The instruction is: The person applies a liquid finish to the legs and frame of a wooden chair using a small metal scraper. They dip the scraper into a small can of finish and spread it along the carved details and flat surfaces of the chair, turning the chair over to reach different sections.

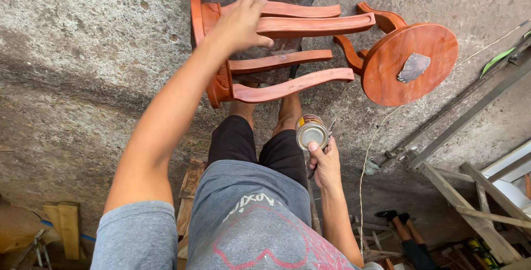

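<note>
Head view, looking down past my grey shirt (249, 220) and black shorts. My right hand (325, 164) is low by my knee, fingers wrapped around a small metal can (311, 130); a thin dark tool shows beside it, too small to tell what kind. My left hand (239, 24) is stretched forward, palm flat and fingers spread on the upper leg of an orange-red wooden stool (276, 54) lying on its side on the concrete floor (83, 54). A second stool (406, 63) lies just beside it, round seat facing up, with a grey patch on it. My bare feet are under the first stool.
</note>
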